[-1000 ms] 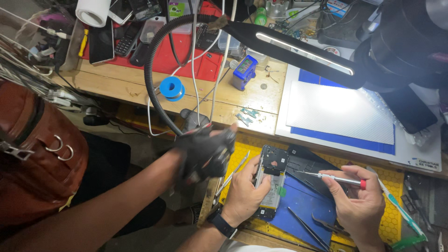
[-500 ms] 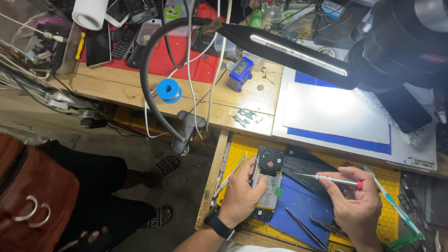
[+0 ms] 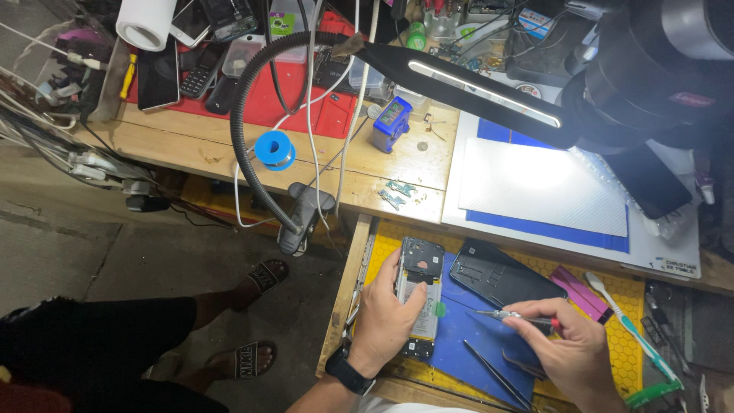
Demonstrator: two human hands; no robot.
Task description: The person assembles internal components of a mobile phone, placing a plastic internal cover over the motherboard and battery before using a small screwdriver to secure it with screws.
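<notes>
My left hand [image 3: 387,320] grips an opened phone [image 3: 419,301] with its back removed, lying on a blue mat [image 3: 478,344] over a yellow honeycomb pad [image 3: 612,306]. A black watch is on that wrist. In my right hand [image 3: 569,355] is a thin screwdriver [image 3: 511,314] with a red band, its tip pointing left toward the phone, a short way off it. A black phone back cover [image 3: 501,274] rests just beyond the tool. Tweezers [image 3: 495,375] lie on the mat below my right hand.
A black gooseneck lamp [image 3: 474,84] clamped to the wooden bench arches over the work. A blue solder spool [image 3: 274,148], several phones on a red tray [image 3: 260,99], a white mat [image 3: 539,187] and a toothbrush [image 3: 631,329] lie around. Another person's sandalled feet [image 3: 252,321] stand at left.
The other person's gloved hand and brown bag that reached in from the left have withdrawn; only their legs and feet stay. My hands keep their hold on phone and screwdriver.
</notes>
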